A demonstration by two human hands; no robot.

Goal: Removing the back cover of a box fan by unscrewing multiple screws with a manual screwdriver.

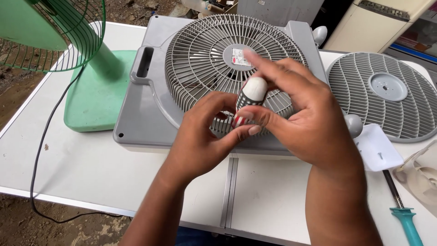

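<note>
Both forearms rise from six o'clock. The left hand (200, 136) curls, thumb pointing to three o'clock; the right hand (300, 120) cups over it (index finger blurred), fingers toward ten o'clock.

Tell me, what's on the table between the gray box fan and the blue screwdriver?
In the head view, a small white plastic piece with a gray knob lies between the gray box fan and the blue-handled screwdriver.

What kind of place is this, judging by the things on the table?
Probably an outdoor repair spot for fans: a grey box fan lies flat on a white folding table, its detached grille beside it, a screwdriver nearby, bare ground below.
</note>
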